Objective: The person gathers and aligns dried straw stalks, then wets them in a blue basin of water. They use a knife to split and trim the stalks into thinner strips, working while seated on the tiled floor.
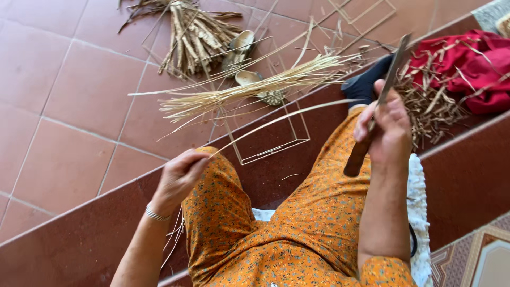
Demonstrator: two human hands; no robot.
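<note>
My left hand (178, 178) pinches the near end of a long thin pale strip (287, 117) that runs up and to the right over my orange patterned trousers (297, 212). My right hand (385, 130) is closed round the dark wooden handle of a long knife (390, 74), its blade pointing up and away. The strip's far end reaches toward the blade. More thin strips hang down below my left wrist.
A bundle of pale split strips (255, 90) lies on the red tiled floor (69, 106) over a wire frame (276, 143). Sandals (241, 48) and coarse dry stalks (191, 37) lie beyond. Brown shavings (430, 106) and red cloth (473, 69) lie on the step at right.
</note>
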